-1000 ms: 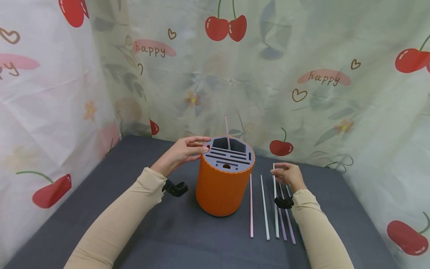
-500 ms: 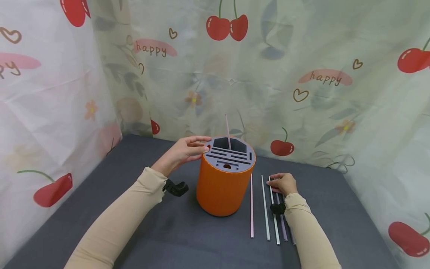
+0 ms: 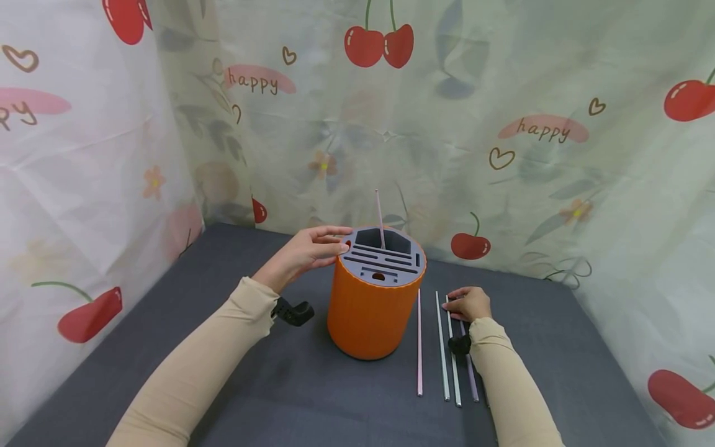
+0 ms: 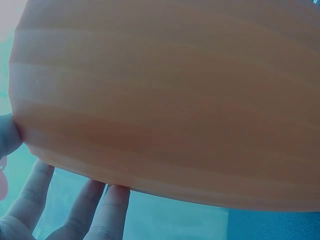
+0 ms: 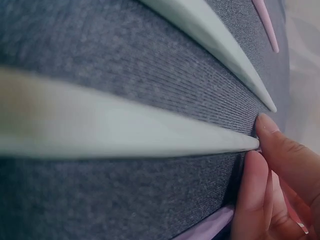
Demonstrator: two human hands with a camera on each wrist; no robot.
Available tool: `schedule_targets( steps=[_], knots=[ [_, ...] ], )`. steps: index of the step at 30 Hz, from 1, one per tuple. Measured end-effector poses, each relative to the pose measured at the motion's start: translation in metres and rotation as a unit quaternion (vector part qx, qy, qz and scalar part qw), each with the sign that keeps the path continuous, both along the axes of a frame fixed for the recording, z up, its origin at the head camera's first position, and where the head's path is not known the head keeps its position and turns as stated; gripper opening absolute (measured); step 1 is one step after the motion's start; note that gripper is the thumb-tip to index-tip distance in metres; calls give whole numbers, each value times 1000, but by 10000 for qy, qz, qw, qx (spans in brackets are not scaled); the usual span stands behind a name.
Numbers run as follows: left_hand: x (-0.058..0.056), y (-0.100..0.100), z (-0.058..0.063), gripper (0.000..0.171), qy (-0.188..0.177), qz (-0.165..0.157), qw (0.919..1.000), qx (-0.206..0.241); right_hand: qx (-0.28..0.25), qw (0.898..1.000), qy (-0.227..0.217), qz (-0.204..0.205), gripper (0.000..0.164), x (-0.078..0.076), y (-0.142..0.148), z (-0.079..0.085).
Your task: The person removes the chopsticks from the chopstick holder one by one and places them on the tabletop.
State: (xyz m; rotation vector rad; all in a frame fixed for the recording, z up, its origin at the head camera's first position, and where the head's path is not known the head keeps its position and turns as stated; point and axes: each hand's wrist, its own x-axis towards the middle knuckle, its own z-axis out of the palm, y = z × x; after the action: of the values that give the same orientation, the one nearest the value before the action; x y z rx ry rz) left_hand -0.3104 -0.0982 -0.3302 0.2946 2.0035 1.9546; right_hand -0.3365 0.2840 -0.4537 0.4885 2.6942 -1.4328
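My left hand (image 3: 304, 253) rests on the left rim of an orange cylindrical utensil holder (image 3: 368, 320). Its fairly straight fingers (image 4: 112, 210) touch the side in the left wrist view. A pink chopstick (image 3: 380, 217) stands in the large compartment of the grey slotted top. To the right of the holder, the thumb and index finger of my right hand (image 3: 471, 304) pinch the far, thin end of a pale green chopstick (image 5: 125, 122). It lies close alongside another pale green chopstick (image 3: 442, 347). My right wrist hides part of a purple chopstick (image 3: 473, 379).
Another pink chopstick (image 3: 419, 347) lies between the holder and the pale green pair. A dark grey cloth (image 3: 313, 397) covers the table. Patterned curtains (image 3: 447, 161) enclose the back and sides.
The right hand has moved left and slightly nearer, bringing the pinched chopstick down beside the other pale green one. The left hand stays at the holder's rim.
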Motion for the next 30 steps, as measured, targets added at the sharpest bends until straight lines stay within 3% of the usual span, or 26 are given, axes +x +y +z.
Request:
schedule_targets(
  steps=[12,17,20,22,26,28,30],
  knots=[
    [1,1,1,47,-5,-24,10000,18,4,9999,-15,-132,39,0,-1,-1],
    [2,0,1,46,8,-14,10000,18,-468,9987,164,-139,43,0,1,8],
    [3,1,2,47,-3,-33,10000,23,-1240,9918,292,-81,48,1,3,32],
    [3,0,2,47,-15,-37,10000,31,-1892,9813,362,-20,51,0,2,58],
    [2,-1,2,47,-11,-24,10000,37,-3147,9471,630,4,49,-2,-6,119],
    [2,-1,1,47,-9,-15,10000,43,-3560,9299,928,19,47,-3,-12,146],
    [1,0,1,48,15,-43,10000,37,-3717,9194,1279,146,43,-2,-20,169]
  ],
)
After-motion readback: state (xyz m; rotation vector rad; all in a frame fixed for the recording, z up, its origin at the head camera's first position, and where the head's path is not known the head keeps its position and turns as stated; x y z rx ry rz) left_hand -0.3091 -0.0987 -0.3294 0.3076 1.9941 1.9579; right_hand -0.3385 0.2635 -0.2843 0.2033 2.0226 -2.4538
